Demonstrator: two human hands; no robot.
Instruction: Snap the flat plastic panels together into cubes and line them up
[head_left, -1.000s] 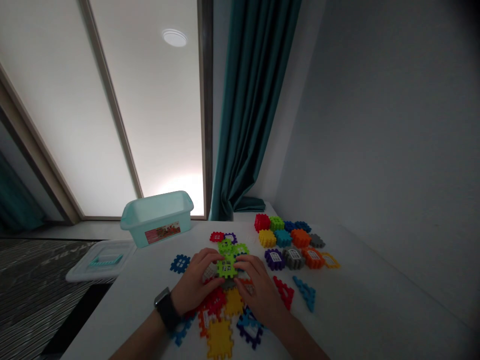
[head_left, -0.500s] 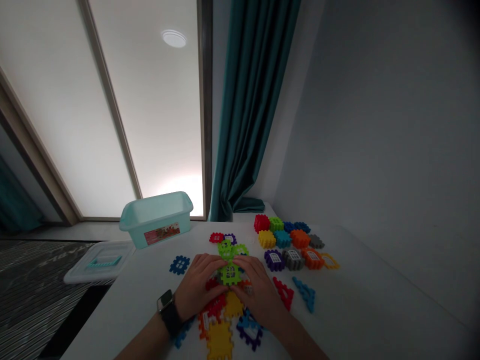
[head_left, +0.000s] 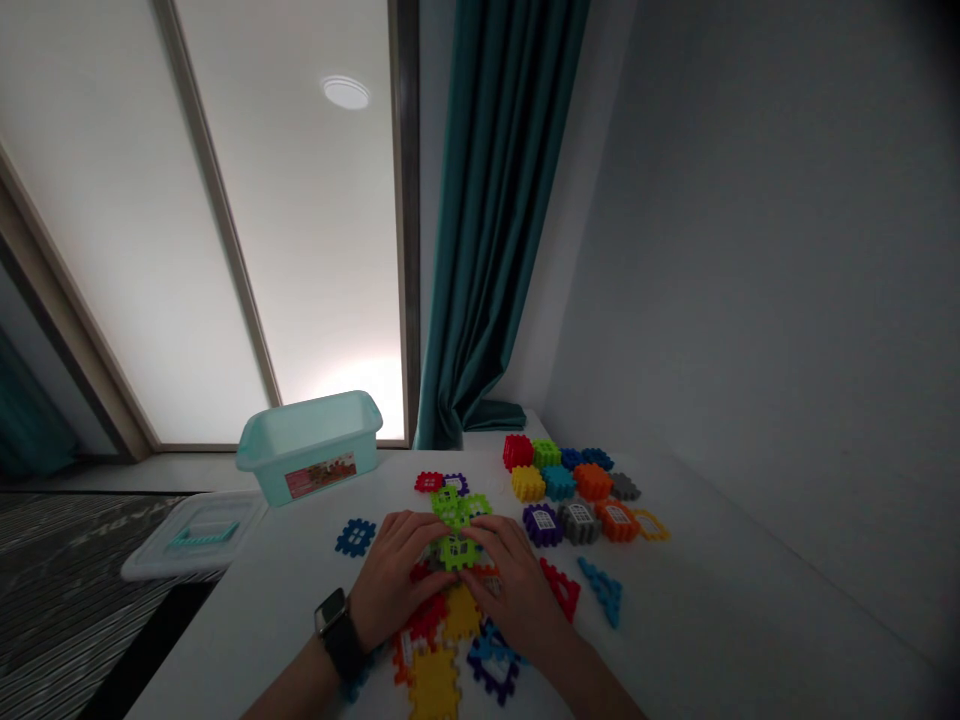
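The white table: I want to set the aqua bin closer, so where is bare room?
The white table has most room right of the blue triangular piece, toward the wall. A smaller patch lies left of the left hand, below the blue square piece. Crowded around the left hand and the right hand, and among the coloured blocks at back right.

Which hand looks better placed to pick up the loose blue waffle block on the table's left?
Probably the left: the left hand lies closer to the blue waffle block, while the right hand sits farther off, beyond the green waffle block.
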